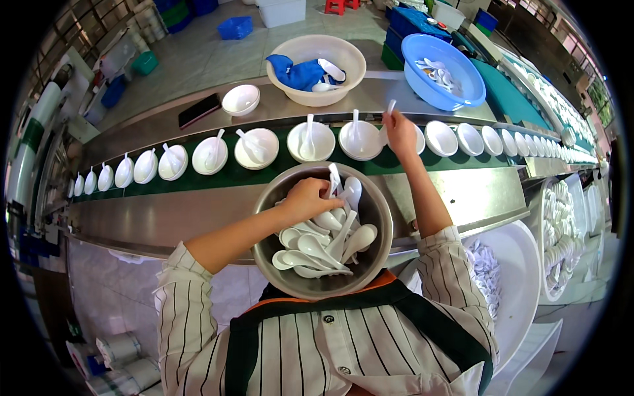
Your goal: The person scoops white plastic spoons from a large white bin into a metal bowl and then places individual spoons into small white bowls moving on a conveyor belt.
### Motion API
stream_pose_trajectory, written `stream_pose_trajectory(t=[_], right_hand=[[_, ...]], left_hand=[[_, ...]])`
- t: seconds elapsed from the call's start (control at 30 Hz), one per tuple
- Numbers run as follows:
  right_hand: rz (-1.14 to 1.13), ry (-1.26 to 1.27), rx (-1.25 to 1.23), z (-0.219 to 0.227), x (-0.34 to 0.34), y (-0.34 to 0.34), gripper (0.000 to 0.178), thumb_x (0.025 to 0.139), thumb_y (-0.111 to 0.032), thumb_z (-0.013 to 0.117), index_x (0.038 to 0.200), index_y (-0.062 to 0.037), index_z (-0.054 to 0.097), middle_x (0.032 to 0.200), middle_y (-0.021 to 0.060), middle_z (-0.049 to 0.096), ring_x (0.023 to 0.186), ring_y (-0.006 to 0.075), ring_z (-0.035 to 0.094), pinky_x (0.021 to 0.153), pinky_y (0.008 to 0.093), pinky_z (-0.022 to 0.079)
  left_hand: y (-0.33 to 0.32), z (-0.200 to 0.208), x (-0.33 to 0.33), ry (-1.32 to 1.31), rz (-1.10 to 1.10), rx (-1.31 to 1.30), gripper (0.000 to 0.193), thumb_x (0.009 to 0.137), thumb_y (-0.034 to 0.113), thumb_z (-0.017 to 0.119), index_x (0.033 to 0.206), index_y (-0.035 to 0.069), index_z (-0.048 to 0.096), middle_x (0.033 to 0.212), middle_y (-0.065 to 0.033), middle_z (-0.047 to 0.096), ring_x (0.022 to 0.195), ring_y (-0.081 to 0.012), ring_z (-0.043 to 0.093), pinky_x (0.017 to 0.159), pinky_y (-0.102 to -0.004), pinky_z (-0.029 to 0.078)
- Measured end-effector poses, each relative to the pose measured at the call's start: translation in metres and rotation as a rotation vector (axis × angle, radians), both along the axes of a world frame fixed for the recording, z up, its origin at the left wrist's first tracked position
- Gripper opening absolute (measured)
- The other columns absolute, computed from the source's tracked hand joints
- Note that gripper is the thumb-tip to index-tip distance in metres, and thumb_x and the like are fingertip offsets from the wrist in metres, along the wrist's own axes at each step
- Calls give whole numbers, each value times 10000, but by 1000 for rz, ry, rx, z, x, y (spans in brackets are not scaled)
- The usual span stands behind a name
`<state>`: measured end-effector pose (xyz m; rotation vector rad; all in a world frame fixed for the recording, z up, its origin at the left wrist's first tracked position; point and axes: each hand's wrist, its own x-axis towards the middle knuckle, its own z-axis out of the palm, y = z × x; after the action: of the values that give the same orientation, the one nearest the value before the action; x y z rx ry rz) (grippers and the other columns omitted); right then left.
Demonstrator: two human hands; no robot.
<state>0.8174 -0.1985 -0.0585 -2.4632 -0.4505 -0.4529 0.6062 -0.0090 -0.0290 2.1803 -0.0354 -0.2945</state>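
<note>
My right hand (401, 134) is closed round the handle of a white soup spoon (391, 107), over a white bowl on the green conveyor belt (254, 173). That bowl is partly hidden by the hand. Inside the steel basin (265, 269) close to my body, my left hand (309, 200) pinches another white spoon (335, 177) by its handle, just above a heap of white spoons (317, 247). To the left of my right hand, bowls in a row each hold one spoon, such as the nearest bowl (362, 150). Bare bowls (441, 137) continue the row to the right.
Beyond the belt stand a cream basin (316, 98) with a blue cloth and spoons, a blue basin (456, 98) of spoons, a small white bowl (240, 99) and a dark phone (199, 111). A large white tub (522, 264) holds wrapped pieces at my right.
</note>
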Motion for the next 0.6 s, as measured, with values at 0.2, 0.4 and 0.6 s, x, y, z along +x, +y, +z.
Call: stream_pose_trajectory(t=[0.2, 0.4, 0.6], right_hand=[[-35, 23, -119, -18, 11, -31, 326, 823, -314, 539, 999, -41, 568, 879, 180, 604, 837, 356, 577, 697, 424, 462], [708, 471, 442, 56, -56, 11, 613, 801, -386, 605, 1235, 10, 429, 1127, 161, 556, 1019, 243, 547, 873, 340, 420], [859, 1005, 659, 80, -104, 46, 409, 811, -269, 612, 1109, -5, 516, 973, 82, 576, 892, 123, 550, 804, 268, 432]], left_hand=[[9, 9, 4, -137, 34, -135, 238, 767, 203, 641, 882, -5, 630, 719, -35, 609, 628, -100, 540, 581, -263, 440], [27, 56, 22, -221, 217, -312, 255, 811, 244, 620, 872, -4, 616, 695, -29, 600, 571, -76, 516, 507, -229, 413], [14, 63, 53, -237, 206, -591, 257, 835, 203, 599, 972, -12, 566, 775, -41, 585, 599, -82, 528, 501, -208, 425]])
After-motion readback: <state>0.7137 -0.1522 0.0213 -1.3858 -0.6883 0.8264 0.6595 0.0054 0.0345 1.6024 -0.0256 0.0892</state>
